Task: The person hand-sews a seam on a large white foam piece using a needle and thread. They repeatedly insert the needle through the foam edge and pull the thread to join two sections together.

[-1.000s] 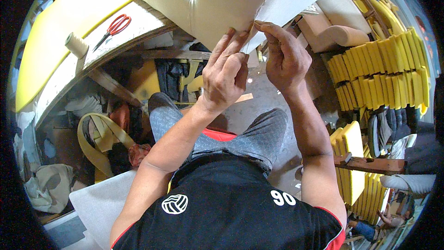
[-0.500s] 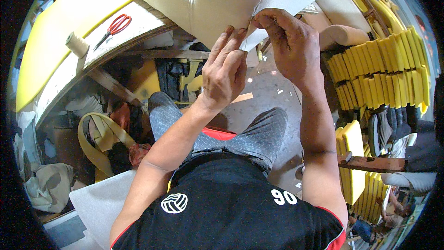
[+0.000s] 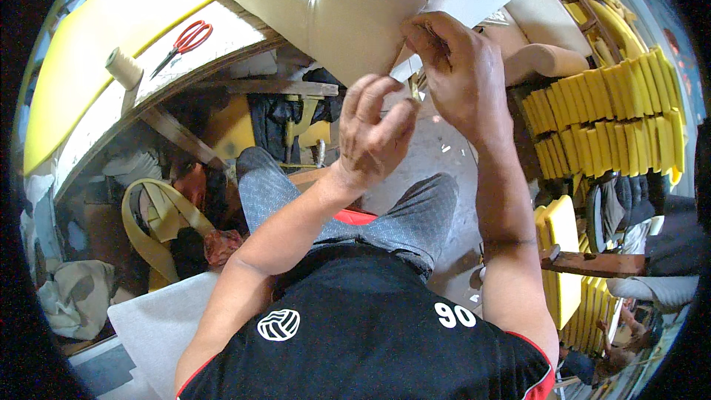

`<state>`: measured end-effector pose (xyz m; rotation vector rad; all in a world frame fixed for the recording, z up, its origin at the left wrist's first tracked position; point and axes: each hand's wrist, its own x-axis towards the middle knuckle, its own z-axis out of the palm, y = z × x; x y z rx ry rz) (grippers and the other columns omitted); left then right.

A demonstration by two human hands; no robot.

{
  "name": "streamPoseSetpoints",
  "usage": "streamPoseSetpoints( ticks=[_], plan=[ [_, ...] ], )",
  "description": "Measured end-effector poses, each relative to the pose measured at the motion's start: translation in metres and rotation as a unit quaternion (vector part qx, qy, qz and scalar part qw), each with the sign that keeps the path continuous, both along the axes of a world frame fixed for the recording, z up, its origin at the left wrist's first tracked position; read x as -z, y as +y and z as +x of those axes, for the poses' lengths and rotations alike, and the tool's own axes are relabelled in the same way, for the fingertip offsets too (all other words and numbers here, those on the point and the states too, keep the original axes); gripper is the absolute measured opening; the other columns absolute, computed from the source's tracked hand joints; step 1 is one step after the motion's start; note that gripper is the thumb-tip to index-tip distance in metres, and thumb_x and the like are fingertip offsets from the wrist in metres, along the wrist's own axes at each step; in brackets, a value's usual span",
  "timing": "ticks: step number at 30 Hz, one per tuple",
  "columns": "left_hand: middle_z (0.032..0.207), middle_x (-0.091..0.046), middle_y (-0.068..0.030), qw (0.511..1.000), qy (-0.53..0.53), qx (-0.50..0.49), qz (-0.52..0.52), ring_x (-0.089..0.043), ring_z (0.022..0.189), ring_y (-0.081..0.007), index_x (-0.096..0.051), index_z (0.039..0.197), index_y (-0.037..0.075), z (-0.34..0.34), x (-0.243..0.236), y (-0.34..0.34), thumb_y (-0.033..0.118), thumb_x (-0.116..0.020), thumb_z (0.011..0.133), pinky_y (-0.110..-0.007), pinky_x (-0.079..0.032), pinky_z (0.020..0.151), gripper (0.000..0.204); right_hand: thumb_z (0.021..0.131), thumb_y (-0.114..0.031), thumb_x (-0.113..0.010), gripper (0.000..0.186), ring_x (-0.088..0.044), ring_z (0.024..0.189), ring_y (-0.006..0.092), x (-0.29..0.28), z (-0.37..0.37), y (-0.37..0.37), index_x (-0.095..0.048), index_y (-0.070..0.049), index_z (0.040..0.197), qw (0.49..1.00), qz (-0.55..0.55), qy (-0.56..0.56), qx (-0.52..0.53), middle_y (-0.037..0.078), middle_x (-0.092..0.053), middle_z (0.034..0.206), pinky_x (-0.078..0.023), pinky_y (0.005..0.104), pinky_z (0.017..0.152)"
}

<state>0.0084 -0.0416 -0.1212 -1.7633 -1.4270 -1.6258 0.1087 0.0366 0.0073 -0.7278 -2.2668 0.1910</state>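
Observation:
A large cream fabric piece (image 3: pixel 348 15) with a seam down its right side hangs over the top of the view and narrows to a lower corner. At that seam my right hand (image 3: pixel 463 67) is closed, thumb and forefinger pinched on the fabric edge; the fingertips are partly hidden. My left hand (image 3: pixel 376 130) is just below the corner, apart from the cloth, with its fingers curled in toward the thumb. Whatever lies between those fingers is too small to make out.
Red-handled scissors (image 3: pixel 191 37) and a thread spool (image 3: pixel 123 67) rest on the workbench (image 3: pixel 222 26) at left, beside yellow foam (image 3: pixel 96 37). Stacked yellow foam pads (image 3: pixel 607 111) stand at right. A looped tan strip (image 3: pixel 144 230) and cloth (image 3: pixel 78 296) lie lower left.
My left hand has come off the fabric and dropped down and slightly right, its fingers going from stretched to curled. My right hand stays at the seam, shifted slightly left.

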Motion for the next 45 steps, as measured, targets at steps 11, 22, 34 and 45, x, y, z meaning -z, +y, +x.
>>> streamPoseSetpoints(
  ticks=[11, 22, 34, 45],
  plan=[
    [0.091, -0.067, -0.0065, 0.858, -0.460, 0.178, -0.143, -0.062, 0.081, -0.0174, -0.067, 0.112, -0.003, -0.016, -0.018, -0.008, 0.010, -0.063, 0.100, -0.030, -0.051, 0.079, 0.018, 0.101, -0.005, -0.062, 0.020, -0.066, 0.064, 0.0120, 0.036, 0.005, -0.007, -0.068, -0.004, 0.120, 0.978, -0.005, 0.206, -0.033, 0.007, -0.071, 0.082, -0.053, 0.0265, 0.059],
    [0.089, -0.070, -0.0011, 0.722, -0.592, 0.324, -0.149, -0.064, 0.075, -0.0103, -0.072, 0.113, 0.001, -0.012, -0.039, 0.018, 0.019, -0.071, 0.098, -0.025, -0.052, 0.066, 0.023, 0.090, 0.000, -0.066, 0.034, -0.070, 0.071, 0.0246, 0.018, 0.014, -0.006, -0.070, -0.011, 0.122, 0.991, 0.124, 0.034, 0.043, 0.011, -0.070, 0.085, -0.055, 0.0362, 0.062],
    [0.083, -0.072, -0.0070, 0.685, -0.632, 0.302, -0.203, -0.064, 0.067, -0.0107, -0.072, 0.109, 0.003, -0.009, -0.034, 0.010, 0.022, -0.069, 0.100, -0.025, -0.051, 0.062, 0.022, 0.089, -0.008, -0.064, 0.041, -0.068, 0.067, 0.0304, 0.020, 0.020, -0.005, -0.065, -0.016, 0.129, 0.992, 0.115, 0.016, 0.040, 0.009, -0.067, 0.081, -0.055, 0.0438, 0.058],
    [0.079, -0.064, 0.0006, 0.401, -0.778, 0.446, -0.187, -0.059, 0.068, -0.0113, -0.070, 0.109, 0.009, -0.023, -0.042, 0.004, 0.022, -0.070, 0.097, -0.025, -0.050, 0.063, 0.018, 0.088, -0.007, -0.063, 0.042, -0.068, 0.068, 0.0317, 0.019, 0.018, -0.007, -0.065, -0.016, 0.129, 0.996, 0.073, 0.038, 0.021, 0.010, -0.067, 0.081, -0.056, 0.0441, 0.059]
  ],
)
